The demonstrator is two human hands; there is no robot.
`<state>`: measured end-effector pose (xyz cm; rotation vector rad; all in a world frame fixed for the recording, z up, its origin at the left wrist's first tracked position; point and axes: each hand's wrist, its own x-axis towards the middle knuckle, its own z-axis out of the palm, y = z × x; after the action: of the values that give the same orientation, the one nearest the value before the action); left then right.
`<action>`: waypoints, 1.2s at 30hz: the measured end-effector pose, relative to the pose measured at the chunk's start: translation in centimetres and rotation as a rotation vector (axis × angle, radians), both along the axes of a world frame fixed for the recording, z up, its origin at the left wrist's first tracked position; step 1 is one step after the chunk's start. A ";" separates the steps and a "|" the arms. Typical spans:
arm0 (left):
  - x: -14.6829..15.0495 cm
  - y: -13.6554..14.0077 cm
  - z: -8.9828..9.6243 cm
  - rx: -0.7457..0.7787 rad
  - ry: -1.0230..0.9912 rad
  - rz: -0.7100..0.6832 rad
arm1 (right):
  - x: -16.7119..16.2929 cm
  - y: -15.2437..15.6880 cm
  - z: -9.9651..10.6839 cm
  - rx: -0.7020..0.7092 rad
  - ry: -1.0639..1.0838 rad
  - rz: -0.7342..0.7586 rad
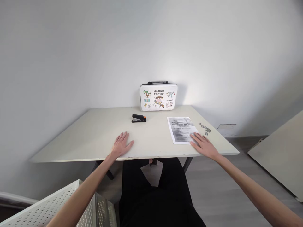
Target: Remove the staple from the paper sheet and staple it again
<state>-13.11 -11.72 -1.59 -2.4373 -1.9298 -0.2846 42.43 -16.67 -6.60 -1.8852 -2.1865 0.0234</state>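
My left hand lies flat on the table near its front edge, fingers apart, holding nothing. My right hand also rests palm down, its fingertips over the lower right corner of a printed sheet of paper. Beyond my left hand sits a black stapler with an orange part at its right end. Several small grey strips of staples are scattered to the right of the paper, just past my right hand.
A white case with cartoon travel pictures and a black handle stands upright at the table's back, near the wall. The pale table ends close before my lap. A perforated white metal unit is at lower left; a white panel stands at right.
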 end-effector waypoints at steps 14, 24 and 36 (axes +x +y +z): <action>0.6 1.0 0.3 -0.001 -0.028 0.052 | -0.1 -0.2 -0.1 0.033 0.029 -0.004; 0.6 0.8 0.4 0.010 -0.030 0.043 | 0.0 -0.3 0.3 0.008 0.011 -0.003; 0.6 1.3 0.1 0.021 -0.026 0.037 | 0.3 -0.2 0.3 0.012 0.011 -0.005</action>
<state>-12.51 -10.43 -1.53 -2.3945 -1.9690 -0.3360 42.69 -16.83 -6.34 -1.8794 -2.1698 0.0204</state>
